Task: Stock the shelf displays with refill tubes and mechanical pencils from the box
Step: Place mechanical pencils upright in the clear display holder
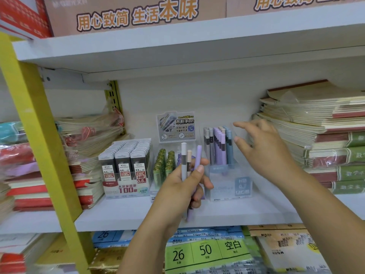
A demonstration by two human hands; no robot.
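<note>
The left hand [183, 186] grips three mechanical pencils [184, 161] – one grey, one peach, one purple – pointing up in front of the white shelf [122, 212]. The right hand [262, 147] is spread wide, just beside the clear pencil stand [229, 182] – more pencils [217, 143] stand in it. Green refill tubes [165, 165] stand to its left

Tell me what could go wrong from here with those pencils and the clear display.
1. The left hand holds three pencils fanned apart; one could slip out and fall.
2. The right hand reaches with open fingers at the upper edge of the clear pencil display; a push there might tip it.
</note>
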